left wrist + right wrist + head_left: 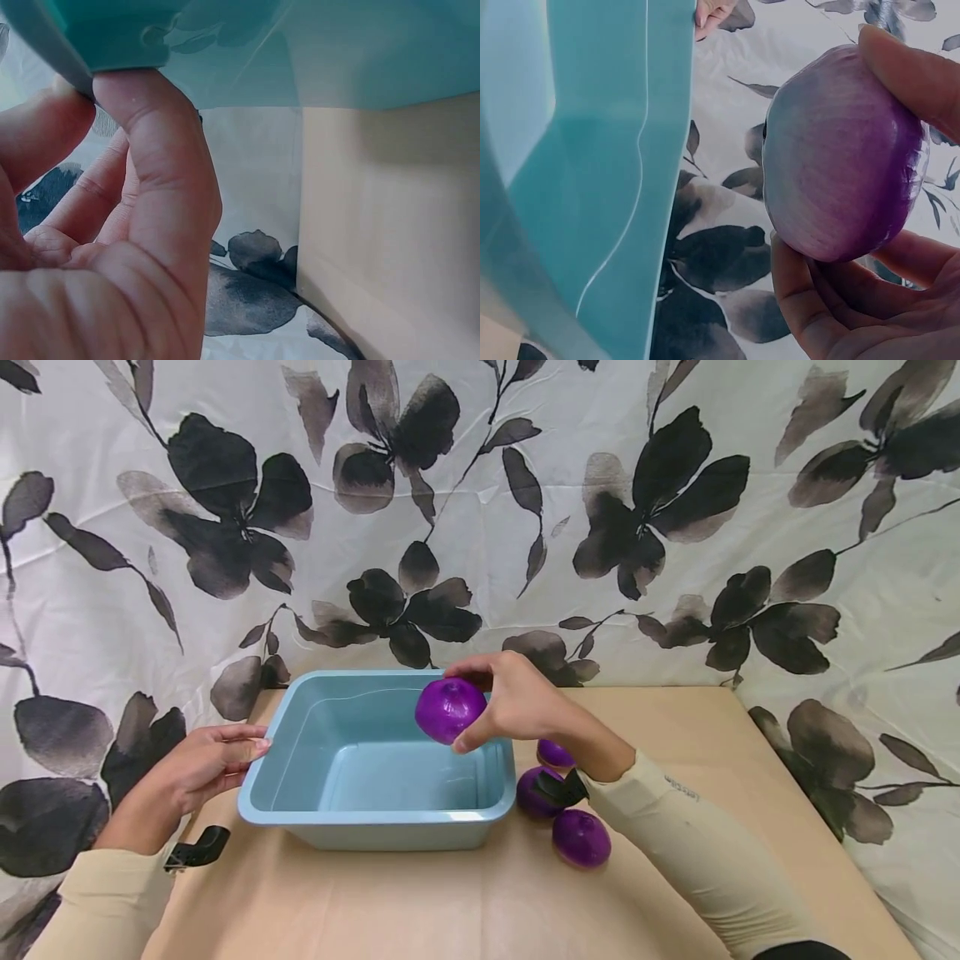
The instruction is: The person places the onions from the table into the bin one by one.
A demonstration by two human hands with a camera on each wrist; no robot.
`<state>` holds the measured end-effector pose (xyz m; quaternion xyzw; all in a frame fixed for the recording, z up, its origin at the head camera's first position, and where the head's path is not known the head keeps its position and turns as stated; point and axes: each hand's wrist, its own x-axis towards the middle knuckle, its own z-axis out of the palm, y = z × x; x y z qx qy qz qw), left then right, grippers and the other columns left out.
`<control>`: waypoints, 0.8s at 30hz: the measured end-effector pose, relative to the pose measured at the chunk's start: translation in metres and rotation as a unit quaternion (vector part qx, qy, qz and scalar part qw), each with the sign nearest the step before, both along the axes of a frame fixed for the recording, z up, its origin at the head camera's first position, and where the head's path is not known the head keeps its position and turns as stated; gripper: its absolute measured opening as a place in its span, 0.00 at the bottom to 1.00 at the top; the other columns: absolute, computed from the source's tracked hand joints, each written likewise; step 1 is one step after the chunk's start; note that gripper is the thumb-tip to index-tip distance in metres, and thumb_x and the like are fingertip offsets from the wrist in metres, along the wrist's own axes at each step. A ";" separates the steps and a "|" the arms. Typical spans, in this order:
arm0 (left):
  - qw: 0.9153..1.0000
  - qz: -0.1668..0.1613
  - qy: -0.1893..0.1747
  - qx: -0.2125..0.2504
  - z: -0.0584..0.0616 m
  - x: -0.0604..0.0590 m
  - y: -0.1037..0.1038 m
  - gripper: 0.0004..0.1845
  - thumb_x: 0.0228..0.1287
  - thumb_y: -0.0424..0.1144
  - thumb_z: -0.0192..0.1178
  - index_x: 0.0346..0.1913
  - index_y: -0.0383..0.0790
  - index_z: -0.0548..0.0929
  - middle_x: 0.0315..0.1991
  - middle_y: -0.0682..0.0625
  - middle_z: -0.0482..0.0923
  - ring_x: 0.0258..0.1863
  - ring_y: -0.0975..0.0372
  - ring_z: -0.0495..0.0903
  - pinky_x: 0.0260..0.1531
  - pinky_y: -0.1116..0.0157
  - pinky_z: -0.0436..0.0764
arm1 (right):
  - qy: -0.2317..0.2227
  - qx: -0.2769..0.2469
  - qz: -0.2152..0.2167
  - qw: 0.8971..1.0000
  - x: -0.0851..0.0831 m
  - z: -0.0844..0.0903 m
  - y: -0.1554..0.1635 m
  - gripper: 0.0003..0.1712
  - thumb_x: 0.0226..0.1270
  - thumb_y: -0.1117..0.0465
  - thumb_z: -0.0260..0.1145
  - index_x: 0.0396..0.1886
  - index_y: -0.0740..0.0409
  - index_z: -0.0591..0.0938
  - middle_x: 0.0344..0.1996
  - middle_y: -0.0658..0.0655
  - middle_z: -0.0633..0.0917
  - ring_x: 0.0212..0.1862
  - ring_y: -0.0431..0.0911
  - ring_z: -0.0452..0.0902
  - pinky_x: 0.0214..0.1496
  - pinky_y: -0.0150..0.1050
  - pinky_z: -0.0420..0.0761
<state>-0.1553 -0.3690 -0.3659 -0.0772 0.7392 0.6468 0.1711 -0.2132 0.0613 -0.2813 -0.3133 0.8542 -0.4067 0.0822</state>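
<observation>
Onion (451, 710), glossy purple, was gripped in right hand (521, 697), thumb and fingers curled round its sides, above right half of basin (375, 817); probably firm, fairly light, slick, best held round its widest part. Left hand (213, 768) pinched basin's left rim near worktop's (375, 910) far-left corner. Counted one basin, four onions: three other onions (581, 838) lay right of basin.
</observation>
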 end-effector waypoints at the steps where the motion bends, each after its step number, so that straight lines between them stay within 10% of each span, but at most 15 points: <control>1: 1.000 -0.001 0.000 0.000 0.000 0.000 0.000 0.13 0.75 0.33 0.62 0.42 0.60 0.86 0.37 0.61 0.88 0.36 0.67 0.88 0.38 0.68 0.89 | 0.002 0.001 0.001 1.000 -0.001 0.000 -0.002 0.47 0.33 0.56 0.90 0.61 0.55 0.84 0.52 0.51 0.89 0.52 0.45 0.86 0.54 0.41 0.87; 24: 1.000 0.007 0.005 -0.003 0.002 0.007 0.004 0.08 0.74 0.34 0.63 0.48 0.52 0.85 0.37 0.59 0.87 0.36 0.67 0.87 0.40 0.68 0.88 | -0.004 0.000 0.018 1.000 -0.021 -0.016 -0.060 0.48 0.31 0.57 0.91 0.60 0.56 0.84 0.49 0.52 0.89 0.51 0.47 0.84 0.54 0.42 0.86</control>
